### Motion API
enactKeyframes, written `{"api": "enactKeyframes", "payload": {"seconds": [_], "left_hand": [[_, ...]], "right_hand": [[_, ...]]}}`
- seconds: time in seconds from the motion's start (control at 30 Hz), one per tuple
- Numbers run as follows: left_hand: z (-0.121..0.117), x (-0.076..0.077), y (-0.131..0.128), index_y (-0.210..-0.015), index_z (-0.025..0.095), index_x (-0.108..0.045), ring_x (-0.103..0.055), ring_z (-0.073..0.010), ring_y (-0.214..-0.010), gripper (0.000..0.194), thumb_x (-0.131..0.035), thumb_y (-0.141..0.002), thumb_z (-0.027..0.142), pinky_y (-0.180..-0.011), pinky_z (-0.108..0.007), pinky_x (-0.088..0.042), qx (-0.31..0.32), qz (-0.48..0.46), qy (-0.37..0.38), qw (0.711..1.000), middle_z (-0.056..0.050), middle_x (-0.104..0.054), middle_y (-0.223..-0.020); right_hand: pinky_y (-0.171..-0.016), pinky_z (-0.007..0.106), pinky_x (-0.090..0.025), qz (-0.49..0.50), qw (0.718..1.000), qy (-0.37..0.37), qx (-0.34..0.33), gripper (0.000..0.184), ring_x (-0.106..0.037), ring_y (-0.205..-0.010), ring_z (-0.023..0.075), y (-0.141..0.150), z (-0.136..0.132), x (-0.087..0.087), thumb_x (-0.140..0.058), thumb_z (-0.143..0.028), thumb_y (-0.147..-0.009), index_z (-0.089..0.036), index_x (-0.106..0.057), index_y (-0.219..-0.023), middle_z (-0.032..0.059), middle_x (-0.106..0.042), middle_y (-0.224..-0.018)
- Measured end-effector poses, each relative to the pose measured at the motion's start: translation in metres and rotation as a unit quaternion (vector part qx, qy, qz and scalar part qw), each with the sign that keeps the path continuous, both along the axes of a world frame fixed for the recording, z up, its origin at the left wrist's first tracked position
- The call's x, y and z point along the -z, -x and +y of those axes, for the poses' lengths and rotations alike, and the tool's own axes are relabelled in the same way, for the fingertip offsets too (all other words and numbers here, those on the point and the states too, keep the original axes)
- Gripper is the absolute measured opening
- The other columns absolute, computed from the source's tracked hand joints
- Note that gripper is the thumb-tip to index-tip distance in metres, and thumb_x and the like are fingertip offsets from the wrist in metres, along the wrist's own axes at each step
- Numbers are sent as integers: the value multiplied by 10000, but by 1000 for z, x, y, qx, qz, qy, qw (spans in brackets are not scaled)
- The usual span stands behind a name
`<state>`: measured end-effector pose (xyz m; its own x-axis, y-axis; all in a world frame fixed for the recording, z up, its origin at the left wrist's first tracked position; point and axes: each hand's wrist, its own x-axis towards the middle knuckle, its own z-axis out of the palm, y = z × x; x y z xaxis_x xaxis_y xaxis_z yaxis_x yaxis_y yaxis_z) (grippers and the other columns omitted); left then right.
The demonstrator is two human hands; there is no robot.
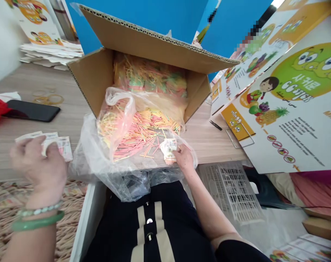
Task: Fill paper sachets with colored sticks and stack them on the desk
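Note:
My left hand [39, 163] is raised at the left over the table edge and grips a fan of small printed packets [60, 145]. My right hand [183, 157] rests at the near edge of a clear plastic bag [121, 171] and pinches another small stack of packets [168, 148]. The bag is spread open and holds a heap of thin pink, yellow and green sticks [138, 133]. It spills out of an open cardboard box [94, 76] lying on its side, where more bagged sticks [151, 74] fill the back.
A black phone [31, 110] and rubber bands [49, 98] lie on the wooden table at the left. Flat printed cartons [296, 109] lean at the right. A white plastic crate [231, 193] stands beside my lap. A woven tray [4, 211] of packets sits lower left.

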<state>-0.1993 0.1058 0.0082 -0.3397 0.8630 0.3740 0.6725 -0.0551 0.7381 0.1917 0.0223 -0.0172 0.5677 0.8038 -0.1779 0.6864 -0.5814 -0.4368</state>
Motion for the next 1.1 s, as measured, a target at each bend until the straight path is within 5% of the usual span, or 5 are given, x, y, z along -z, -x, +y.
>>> {"api": "enactKeyframes", "payload": {"seconds": [0.2, 0.43, 0.67, 0.83, 1.1], "left_hand": [[-76, 7, -107, -946, 223, -755, -659, -245, -971, 138, -663, -847, 252, -910, -396, -504, 204, -93, -21, 974, -64, -714, -1036], [-85, 19, -186, -1201, 170, -668, -675, -190, -740, 546, -796, -698, 339, -653, -324, -559, 308, -456, 273, 789, -100, -715, -1089], [-78, 26, -132, -842, 178, -713, -669, -291, -957, 155, -591, -878, 267, -894, -460, -519, 254, -64, 80, 962, -102, -741, -1002], [-79, 47, -94, -835, 144, -693, -614, -365, -1119, 165, -536, -885, 139, -920, -508, -489, 306, 256, -2, 917, -184, -678, -1246], [-74, 55, -83, -799, 163, -678, -633, -276, -968, 185, -531, -878, 85, -877, -423, -485, 346, 148, -5, 927, -114, -737, -1008]], "right_hand": [[-753, 315, -404, 22, 994, -103, -11, 260, -582, -878, 219, -13, -9, 5, -407, -276, -870, -209, -655, -912, 63, -681, -932], [-718, 288, -459, 249, 934, -231, -111, 221, -582, -786, 188, 20, -27, -13, -468, -378, -891, -212, -613, -901, 25, -643, -835], [-716, 248, -408, 239, 901, -177, -315, 277, -537, -744, 136, 89, 17, -25, -433, -317, -971, -202, -573, -762, -13, -580, -756], [-883, 289, -432, 21, 886, -99, -452, 225, -566, -959, 171, 134, 60, -24, -438, -244, -987, -189, -650, -933, 50, -646, -1018], [-976, 449, -428, -177, 849, -12, -497, 300, -522, -1144, 304, 171, 69, -26, -449, -255, -974, -98, -650, -1134, 186, -611, -1195]]}}
